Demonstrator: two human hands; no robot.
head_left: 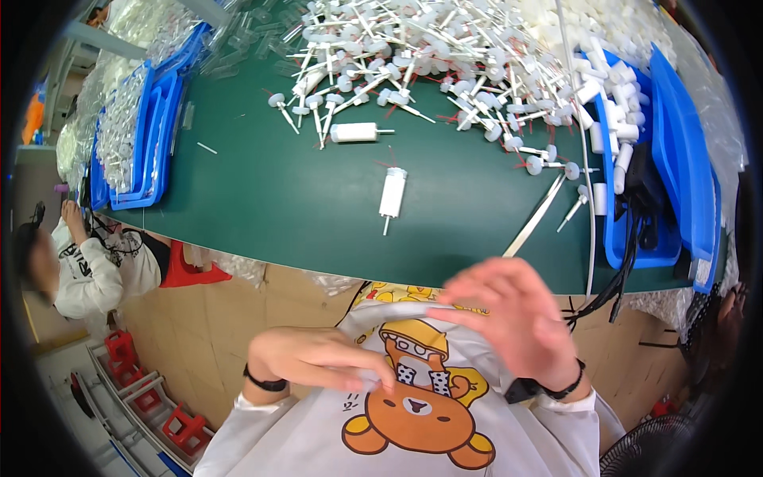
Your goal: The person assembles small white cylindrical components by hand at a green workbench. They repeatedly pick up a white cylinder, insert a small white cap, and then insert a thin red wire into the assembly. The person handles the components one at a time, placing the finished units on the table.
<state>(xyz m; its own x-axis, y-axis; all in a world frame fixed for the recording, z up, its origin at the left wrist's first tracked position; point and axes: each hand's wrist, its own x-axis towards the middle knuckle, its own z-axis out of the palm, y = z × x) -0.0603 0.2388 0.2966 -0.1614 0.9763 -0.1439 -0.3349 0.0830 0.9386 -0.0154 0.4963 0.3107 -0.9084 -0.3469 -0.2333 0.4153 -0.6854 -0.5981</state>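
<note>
Both of my hands are over my apron, off the near edge of the green table. My left hand (318, 356) has its fingers drawn together and pointing right; a small pale bit shows at its fingertips, too unclear to name. My right hand (517, 318) is raised higher, slightly blurred, with its fingers apart and nothing seen in them. Ahead of them on the table lies a white cylinder with a thin stem (393, 192), its stem toward me. Behind it, a second white cylinder (354, 132) lies sideways, its stem pointing right. White tweezers (534, 219) rest near the table edge, close to my right hand.
A large heap of white stemmed parts with red wires (429, 48) covers the far table. Blue trays (155, 151) of small clear pieces stand at left. At right, a blue bin (664, 238) holds white cylinders and black cables. A white cord (589, 238) crosses the table. Another person (103, 274) sits at left.
</note>
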